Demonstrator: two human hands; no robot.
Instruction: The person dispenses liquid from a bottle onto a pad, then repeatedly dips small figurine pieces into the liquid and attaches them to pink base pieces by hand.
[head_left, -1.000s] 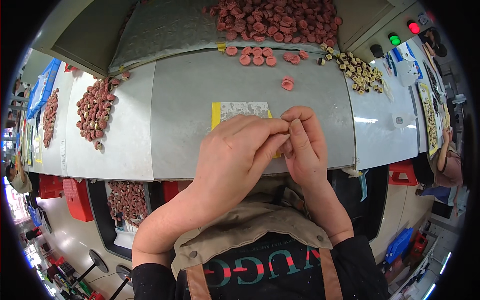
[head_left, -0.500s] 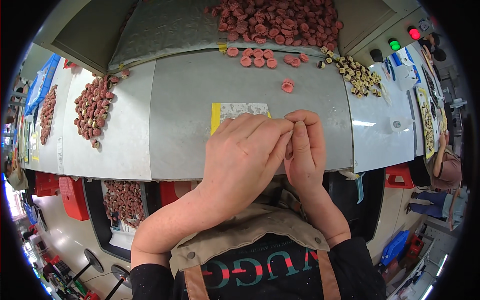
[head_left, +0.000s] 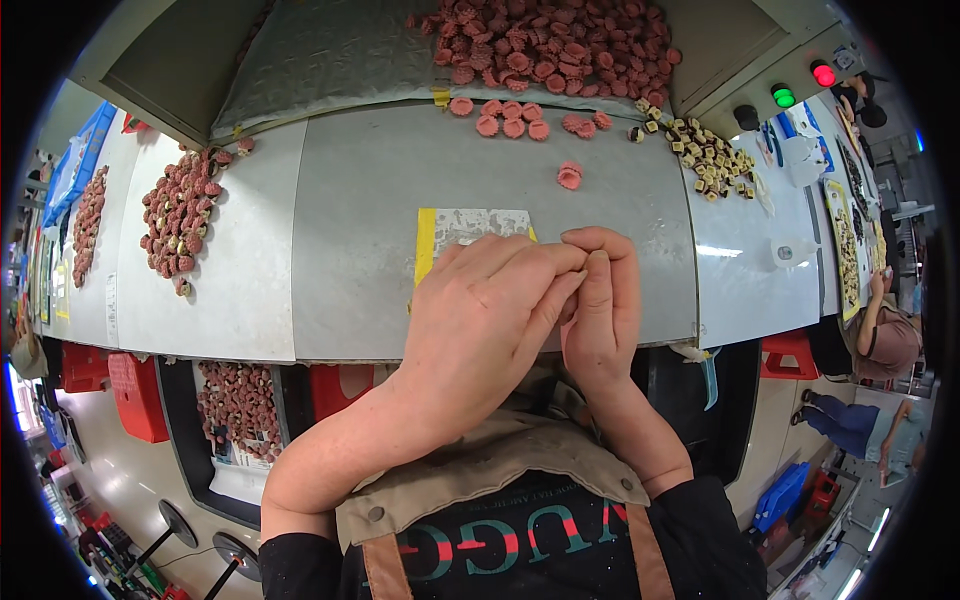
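Observation:
My left hand [head_left: 475, 315] and my right hand [head_left: 602, 315] meet over the near edge of the grey table, fingertips pinched together. Whatever sits between the fingers is hidden by them. Partly under my left hand lies a whitish, worn plate [head_left: 480, 222] with a yellow strip [head_left: 426, 235] at its left. Beyond the hands, a few small pink ridged cups [head_left: 569, 176] lie stacked on the table. Farther back stand loose pink cups [head_left: 513, 128] in short rows. At the right is a heap of small cream-and-dark pieces [head_left: 705, 155].
A big heap of pink cups [head_left: 560, 45] covers the back surface. Filled-looking pink pieces [head_left: 182, 215] are piled at the left, more in a dark bin [head_left: 240, 405] below. Green and red lights [head_left: 783, 96] glow on the right panel. A small bottle [head_left: 792, 252] stands at right. Another person [head_left: 885, 345] is at far right.
The whole view has shifted slightly to the left. My hands stay pinched together, with the fingers a little lower and my right hand slightly turned.

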